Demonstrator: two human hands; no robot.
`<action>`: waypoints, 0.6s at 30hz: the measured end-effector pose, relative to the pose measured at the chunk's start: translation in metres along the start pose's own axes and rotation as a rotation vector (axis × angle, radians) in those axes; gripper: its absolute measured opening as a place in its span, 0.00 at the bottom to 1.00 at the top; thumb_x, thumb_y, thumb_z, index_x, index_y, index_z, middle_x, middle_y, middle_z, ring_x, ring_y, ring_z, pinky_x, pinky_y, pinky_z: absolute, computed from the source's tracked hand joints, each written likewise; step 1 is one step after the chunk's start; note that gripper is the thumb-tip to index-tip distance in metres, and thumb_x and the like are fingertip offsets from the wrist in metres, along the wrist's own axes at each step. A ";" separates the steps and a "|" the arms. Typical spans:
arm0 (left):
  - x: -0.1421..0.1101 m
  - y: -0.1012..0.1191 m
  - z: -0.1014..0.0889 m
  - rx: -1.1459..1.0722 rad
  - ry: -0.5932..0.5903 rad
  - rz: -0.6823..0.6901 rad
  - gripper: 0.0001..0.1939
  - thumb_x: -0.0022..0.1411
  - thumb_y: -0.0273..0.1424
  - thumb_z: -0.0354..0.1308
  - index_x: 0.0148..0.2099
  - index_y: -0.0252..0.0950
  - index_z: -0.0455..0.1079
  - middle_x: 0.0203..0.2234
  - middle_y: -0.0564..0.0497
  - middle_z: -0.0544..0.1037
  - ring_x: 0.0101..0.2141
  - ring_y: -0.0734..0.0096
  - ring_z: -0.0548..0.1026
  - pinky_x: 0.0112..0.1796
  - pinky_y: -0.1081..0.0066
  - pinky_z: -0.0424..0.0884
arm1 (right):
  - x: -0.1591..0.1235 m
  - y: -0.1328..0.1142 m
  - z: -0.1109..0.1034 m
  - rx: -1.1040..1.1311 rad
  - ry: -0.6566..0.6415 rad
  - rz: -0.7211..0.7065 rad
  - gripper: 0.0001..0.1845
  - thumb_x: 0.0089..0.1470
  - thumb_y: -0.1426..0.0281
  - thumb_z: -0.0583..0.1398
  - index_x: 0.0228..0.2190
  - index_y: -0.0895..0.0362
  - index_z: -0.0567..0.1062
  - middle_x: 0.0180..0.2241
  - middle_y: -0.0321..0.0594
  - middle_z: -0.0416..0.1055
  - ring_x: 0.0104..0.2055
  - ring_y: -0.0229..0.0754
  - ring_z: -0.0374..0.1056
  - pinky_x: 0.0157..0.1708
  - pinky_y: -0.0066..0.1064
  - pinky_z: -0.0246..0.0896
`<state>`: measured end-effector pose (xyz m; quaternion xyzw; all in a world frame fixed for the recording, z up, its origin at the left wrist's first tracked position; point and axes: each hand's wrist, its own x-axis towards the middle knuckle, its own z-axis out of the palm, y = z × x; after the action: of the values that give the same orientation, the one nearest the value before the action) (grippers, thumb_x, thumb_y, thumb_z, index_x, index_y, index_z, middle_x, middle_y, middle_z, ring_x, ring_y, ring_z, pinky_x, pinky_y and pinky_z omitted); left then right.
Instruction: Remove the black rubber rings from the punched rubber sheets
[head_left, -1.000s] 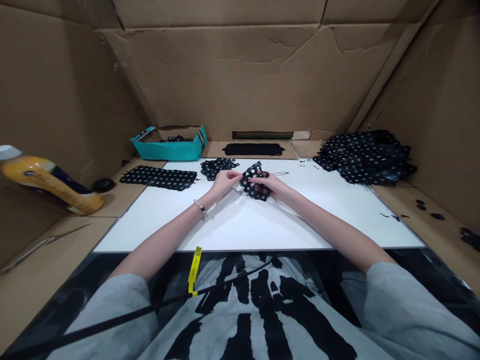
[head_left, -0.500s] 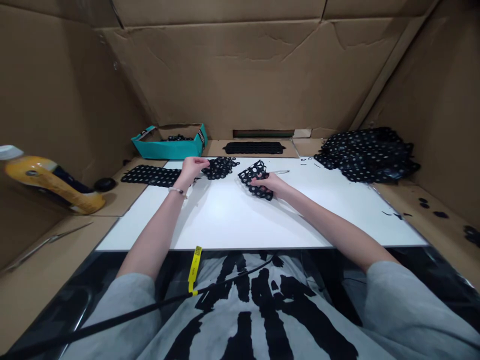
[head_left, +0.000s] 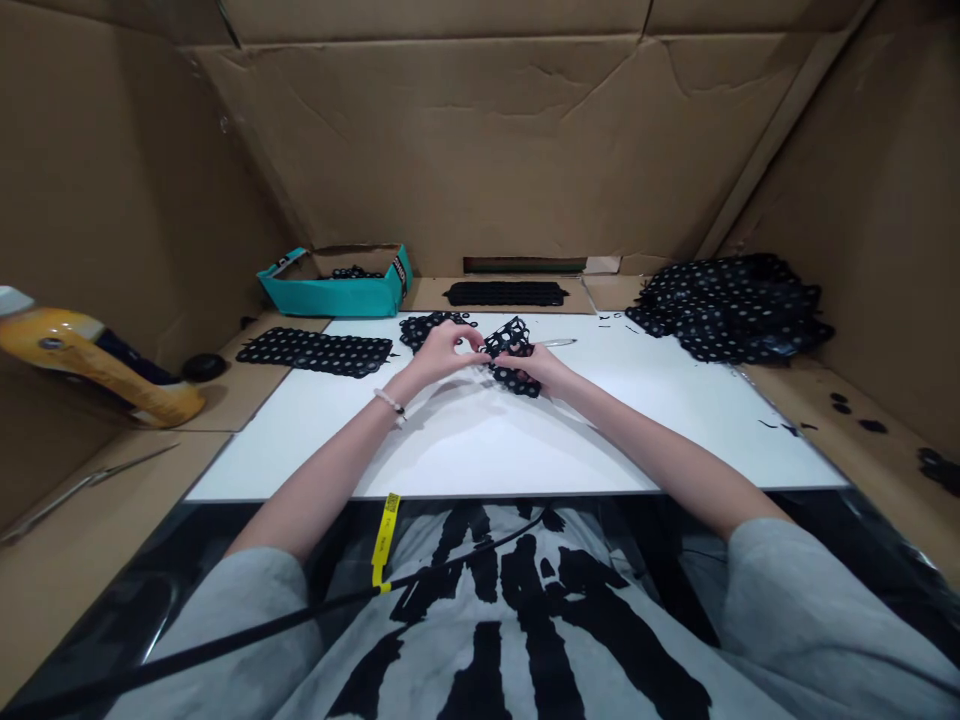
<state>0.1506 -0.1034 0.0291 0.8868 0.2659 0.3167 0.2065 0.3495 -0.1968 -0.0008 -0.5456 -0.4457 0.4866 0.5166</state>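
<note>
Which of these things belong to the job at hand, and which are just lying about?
Job at hand:
left hand
right hand
holed black piece
pile of holed black sheets
teal box

Just lying about:
yellow bottle
black disc
long metal tool

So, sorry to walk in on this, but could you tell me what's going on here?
A person is handling a piece of black perforated sheet above a white board. Their right hand holds it, and their left hand reaches to its edge. A flat perforated sheet lies at the board's far left corner, a heap of dotted black sheets sits to the right, and a teal tray stands behind.
</note>
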 end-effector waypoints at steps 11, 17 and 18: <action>0.003 -0.017 0.016 -0.309 0.063 -0.313 0.13 0.56 0.38 0.63 0.34 0.34 0.82 0.33 0.45 0.85 0.37 0.58 0.80 0.41 0.64 0.72 | 0.006 0.004 -0.008 0.058 -0.103 0.002 0.21 0.27 0.65 0.77 0.23 0.58 0.75 0.24 0.35 0.73 0.27 0.36 0.65 0.27 0.29 0.57; 0.004 -0.066 -0.043 -0.074 0.499 -0.449 0.08 0.52 0.36 0.65 0.31 0.37 0.80 0.34 0.42 0.84 0.40 0.52 0.79 0.48 0.58 0.71 | 0.010 0.009 -0.010 0.040 -0.047 0.019 0.19 0.27 0.65 0.77 0.21 0.58 0.76 0.21 0.35 0.71 0.25 0.37 0.65 0.24 0.30 0.57; 0.002 -0.072 -0.050 -0.034 0.502 -0.453 0.07 0.51 0.35 0.67 0.29 0.38 0.79 0.33 0.43 0.84 0.40 0.50 0.79 0.48 0.57 0.71 | 0.010 0.010 -0.009 0.056 -0.047 0.022 0.19 0.27 0.65 0.77 0.21 0.58 0.76 0.21 0.34 0.71 0.25 0.37 0.65 0.24 0.30 0.57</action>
<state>0.0940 -0.0369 0.0271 0.6960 0.4934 0.4755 0.2145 0.3600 -0.1887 -0.0113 -0.5243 -0.4377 0.5173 0.5157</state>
